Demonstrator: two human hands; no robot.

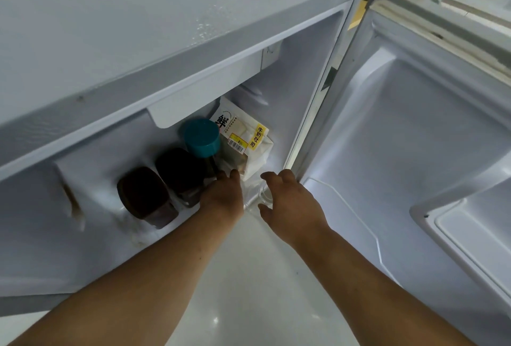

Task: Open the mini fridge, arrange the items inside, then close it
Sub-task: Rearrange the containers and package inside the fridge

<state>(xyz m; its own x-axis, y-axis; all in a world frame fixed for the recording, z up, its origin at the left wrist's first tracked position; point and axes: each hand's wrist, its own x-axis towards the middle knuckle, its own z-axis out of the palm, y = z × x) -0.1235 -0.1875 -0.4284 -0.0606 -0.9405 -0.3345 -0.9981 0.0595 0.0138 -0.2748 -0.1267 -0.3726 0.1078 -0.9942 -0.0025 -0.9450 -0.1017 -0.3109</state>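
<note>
Fridge (pixel 304 74) holds dark jars (pixel 143 196) — bread bag (pixel 249 135).

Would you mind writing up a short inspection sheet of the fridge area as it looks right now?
Surface: fridge floor white, stained at left.
Job's things: two dark bottles, teal-capped bottle, bread bag at right, clear container in front.
Door: fridge door open wide, its shelf bare.
Clutter: nothing seen.
Grippers: left hand touching the bread bag; right hand open over the clear container.
Cables: nothing seen.
Surroundings: pale glossy floor.
</note>
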